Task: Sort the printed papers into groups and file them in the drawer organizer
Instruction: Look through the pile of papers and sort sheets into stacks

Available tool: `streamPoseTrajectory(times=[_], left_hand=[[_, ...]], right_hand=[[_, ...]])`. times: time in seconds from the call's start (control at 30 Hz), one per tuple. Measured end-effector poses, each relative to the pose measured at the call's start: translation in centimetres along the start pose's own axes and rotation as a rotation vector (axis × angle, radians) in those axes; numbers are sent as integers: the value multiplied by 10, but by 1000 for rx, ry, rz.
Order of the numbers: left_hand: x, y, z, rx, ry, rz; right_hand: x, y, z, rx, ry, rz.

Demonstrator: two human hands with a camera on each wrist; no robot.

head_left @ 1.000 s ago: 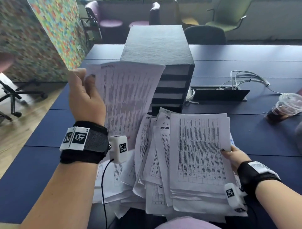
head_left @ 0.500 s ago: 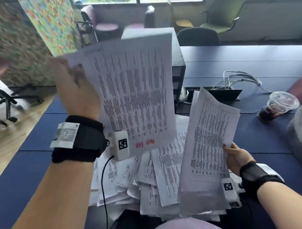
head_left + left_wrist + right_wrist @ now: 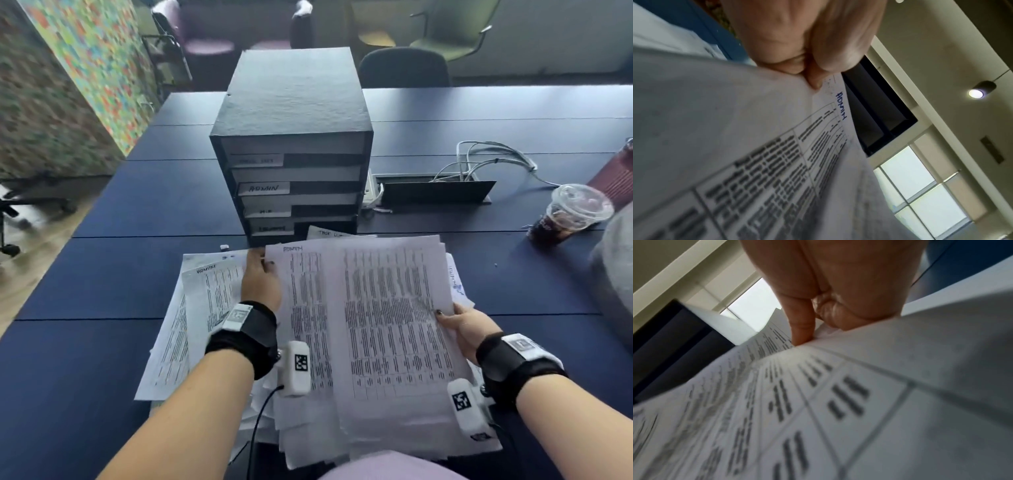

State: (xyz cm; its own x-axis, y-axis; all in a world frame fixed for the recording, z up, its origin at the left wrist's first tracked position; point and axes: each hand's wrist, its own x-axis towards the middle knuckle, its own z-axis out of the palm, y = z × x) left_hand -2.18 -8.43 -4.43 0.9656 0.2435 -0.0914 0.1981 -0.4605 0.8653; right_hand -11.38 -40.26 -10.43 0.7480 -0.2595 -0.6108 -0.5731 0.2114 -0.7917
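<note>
A loose pile of printed papers (image 3: 212, 308) covers the near part of the dark blue table (image 3: 102, 274). My left hand (image 3: 261, 279) pinches the top left corner of a sheet marked ADMIN (image 3: 305, 308) (image 3: 840, 104). My right hand (image 3: 460, 325) grips the right edge of a printed sheet (image 3: 390, 308) (image 3: 818, 402) lying over the pile, thumb on top. Behind the pile stands the black drawer organizer (image 3: 294, 144), its drawers shut and labelled; one label reads ADMIN (image 3: 263, 188).
An iced drink in a plastic cup (image 3: 568, 214) stands at the right. A cable hatch with white cables (image 3: 486, 164) lies behind it. A grey object (image 3: 613, 267) sits at the right edge. Chairs stand beyond the table.
Both hands have come down: the sheet my left hand held up high and the sheet my right hand had lifted now lie low over the pile. The organizer's front is in view again.
</note>
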Motion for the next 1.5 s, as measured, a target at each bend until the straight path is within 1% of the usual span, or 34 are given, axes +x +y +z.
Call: streamPoseTrajectory(times=[0.07,0.17,0.2,0.23,0.27,0.33,0.4,0.47,0.5,0.63,0.73,0.8,0.87,0.97,1.1,1.3,1.4,1.5], left_hand=[[-2,4,8,-24,-37,32],[-1,-7,15,15,-191,118],[2,-14,13,54,-197,123],[6,-22,9,96,-158,105],[10,-32,3,132,-85,64],[18,-49,-12,195,70,-92],[24,-69,-28,272,139,-281],[25,-83,-39,245,151,-417],[26,-89,-41,209,138,-447],[26,-91,-43,135,-5,-457],[26,-89,-40,101,-115,-410],[23,-86,-39,56,-133,-367],[19,-82,-39,50,-84,-335],[11,-69,-40,47,2,-281],[12,-48,-48,15,91,-190],[24,-30,-79,63,219,119],[28,-15,-96,41,257,218],[34,6,-113,69,378,362]], right_hand=[[9,3,2,-75,42,6],[21,8,2,-167,81,19],[27,11,-1,-197,93,20],[33,14,-3,-228,95,30],[37,16,-5,-252,93,42],[42,18,-6,-279,93,59],[44,17,-7,-334,106,60],[47,17,-9,-392,117,72],[50,18,-11,-414,118,81],[63,23,-18,-511,121,97],[56,17,-12,-538,155,85],[53,16,-9,-566,173,75],[52,16,-6,-594,188,62],[55,16,-4,-703,207,59],[55,16,-2,-745,216,34],[55,18,-3,-794,219,24],[53,17,-2,-762,222,13],[53,16,0,-747,221,16]])
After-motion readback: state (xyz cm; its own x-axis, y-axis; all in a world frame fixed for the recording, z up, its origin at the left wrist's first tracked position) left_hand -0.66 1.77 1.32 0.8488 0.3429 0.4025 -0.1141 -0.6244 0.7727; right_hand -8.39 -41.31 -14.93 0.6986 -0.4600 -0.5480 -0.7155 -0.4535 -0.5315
